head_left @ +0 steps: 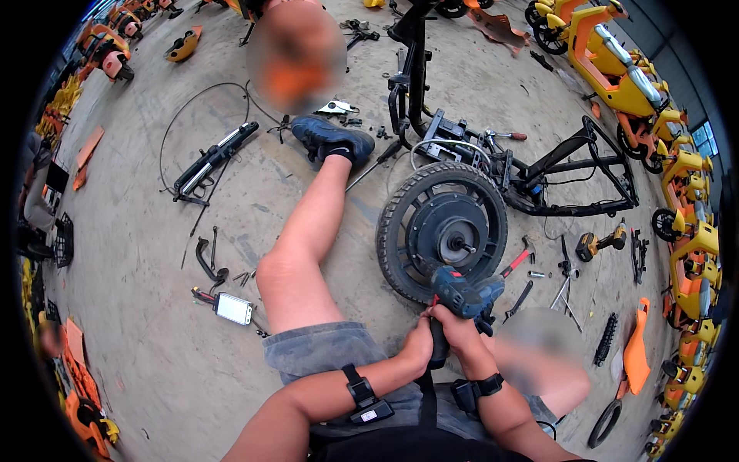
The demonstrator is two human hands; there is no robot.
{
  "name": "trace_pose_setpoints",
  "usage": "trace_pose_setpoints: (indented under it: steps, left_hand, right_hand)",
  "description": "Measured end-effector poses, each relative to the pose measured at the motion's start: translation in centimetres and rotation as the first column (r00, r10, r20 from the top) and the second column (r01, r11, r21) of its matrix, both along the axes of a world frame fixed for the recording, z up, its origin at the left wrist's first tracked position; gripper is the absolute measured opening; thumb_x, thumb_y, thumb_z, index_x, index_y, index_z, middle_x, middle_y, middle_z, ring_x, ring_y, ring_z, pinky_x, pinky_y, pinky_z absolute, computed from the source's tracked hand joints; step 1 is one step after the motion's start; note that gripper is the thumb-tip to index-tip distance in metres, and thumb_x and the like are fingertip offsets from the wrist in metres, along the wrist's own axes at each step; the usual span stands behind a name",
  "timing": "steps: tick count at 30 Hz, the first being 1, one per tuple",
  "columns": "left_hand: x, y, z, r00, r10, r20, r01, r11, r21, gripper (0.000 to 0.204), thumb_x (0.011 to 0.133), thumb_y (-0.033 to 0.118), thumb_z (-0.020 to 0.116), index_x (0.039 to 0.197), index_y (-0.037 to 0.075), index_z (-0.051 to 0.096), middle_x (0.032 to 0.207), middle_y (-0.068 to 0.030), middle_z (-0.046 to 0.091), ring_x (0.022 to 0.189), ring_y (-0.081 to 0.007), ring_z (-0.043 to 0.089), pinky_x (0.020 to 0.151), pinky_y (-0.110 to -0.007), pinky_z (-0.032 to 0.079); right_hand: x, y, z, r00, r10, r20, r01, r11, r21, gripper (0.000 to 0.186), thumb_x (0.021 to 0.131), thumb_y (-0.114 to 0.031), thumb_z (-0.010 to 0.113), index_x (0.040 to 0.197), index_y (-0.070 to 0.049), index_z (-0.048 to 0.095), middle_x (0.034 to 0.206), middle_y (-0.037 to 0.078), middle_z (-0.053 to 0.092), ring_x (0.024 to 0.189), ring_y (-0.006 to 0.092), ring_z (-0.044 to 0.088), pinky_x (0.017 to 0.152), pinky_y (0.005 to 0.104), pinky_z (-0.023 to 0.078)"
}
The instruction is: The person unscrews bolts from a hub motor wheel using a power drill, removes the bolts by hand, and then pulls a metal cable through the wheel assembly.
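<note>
Both hands, left and right, wrapped around blue drill, at wheel near edge. Risk: bit slipping off hub, wheel rolling, unbraced.

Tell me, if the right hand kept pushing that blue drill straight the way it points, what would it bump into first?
Most likely the wheel. The right hand grips the blue drill, whose nose aims up at the black hub near the axle. Depth is hard to judge, so it may already touch.
</note>
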State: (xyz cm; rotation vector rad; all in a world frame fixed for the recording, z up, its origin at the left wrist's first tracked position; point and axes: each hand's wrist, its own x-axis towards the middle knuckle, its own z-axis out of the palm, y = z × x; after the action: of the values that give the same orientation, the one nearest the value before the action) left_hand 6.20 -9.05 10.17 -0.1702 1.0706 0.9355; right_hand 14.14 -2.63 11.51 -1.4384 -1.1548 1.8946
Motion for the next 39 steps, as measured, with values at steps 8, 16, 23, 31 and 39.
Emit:
trace_pose_setpoints:
  steps: [8, 16, 23, 31, 39]
  left_hand:
    - [-0.7, -0.4, -0.3, 0.999, -0.017, -0.040, 0.016, 1.000, -0.015, 0.051, 0.103, 0.043, 0.020, 0.107, 0.007, 0.056, 0.081, -0.0079, 0.064, 0.068, -0.0204, 0.066, 0.056, -0.034, 0.054]
    - [0.5, -0.3, -3.8, 0.996, 0.085, -0.027, -0.085, 0.996, 0.010, 0.063, 0.102, 0.050, 0.022, 0.111, 0.000, 0.061, 0.089, -0.0091, 0.067, 0.081, -0.0175, 0.068, 0.066, -0.032, 0.055]
    - [-0.3, 0.1, -1.6, 0.994, -0.088, -0.059, 0.085, 0.995, -0.050, 0.052, 0.103, 0.044, 0.021, 0.111, 0.008, 0.058, 0.090, -0.0047, 0.065, 0.077, -0.0180, 0.065, 0.065, -0.033, 0.054]
    - [0.0, 0.4, -1.8, 0.996, 0.088, 0.000, -0.088, 0.996, -0.003, 0.050, 0.103, 0.045, 0.021, 0.105, 0.011, 0.057, 0.081, -0.0064, 0.064, 0.065, -0.0192, 0.064, 0.057, -0.034, 0.053]
    - [-0.5, 0.0, -1.6, 1.000, -0.025, -0.012, 0.025, 1.000, -0.019, 0.061, 0.102, 0.050, 0.025, 0.117, 0.003, 0.060, 0.098, -0.0058, 0.066, 0.086, -0.0136, 0.065, 0.073, -0.031, 0.053]
  right_hand:
    - [-1.1, -0.2, -0.4, 1.000, 0.006, 0.017, -0.006, 1.000, 0.007, 0.005, 0.081, -0.005, 0.060, 0.086, -0.004, 0.061, 0.081, 0.003, 0.061, 0.076, 0.0151, 0.059, 0.071, 0.0295, 0.049]
    - [-1.5, 0.1, 0.2, 1.000, -0.005, 0.030, 0.005, 1.000, 0.011, 0.002, 0.082, -0.004, 0.059, 0.083, -0.004, 0.061, 0.080, 0.004, 0.062, 0.075, 0.0165, 0.061, 0.070, 0.0298, 0.050]
    - [-1.1, 0.3, -0.1, 0.999, -0.013, -0.038, 0.013, 1.000, -0.007, 0.005, 0.081, -0.003, 0.059, 0.086, -0.004, 0.061, 0.081, 0.004, 0.061, 0.075, 0.0163, 0.061, 0.071, 0.0296, 0.049]
    - [-1.6, 0.4, 0.7, 0.997, 0.033, 0.073, -0.040, 0.995, 0.095, 0.017, 0.079, -0.004, 0.063, 0.095, -0.003, 0.061, 0.087, 0.001, 0.060, 0.079, 0.0139, 0.056, 0.071, 0.0302, 0.046]
    - [-1.3, 0.2, 0.2, 0.991, 0.050, 0.128, -0.065, 0.991, 0.118, 0.017, 0.079, -0.008, 0.064, 0.094, -0.003, 0.062, 0.087, 0.002, 0.061, 0.080, 0.0141, 0.056, 0.071, 0.0312, 0.047]
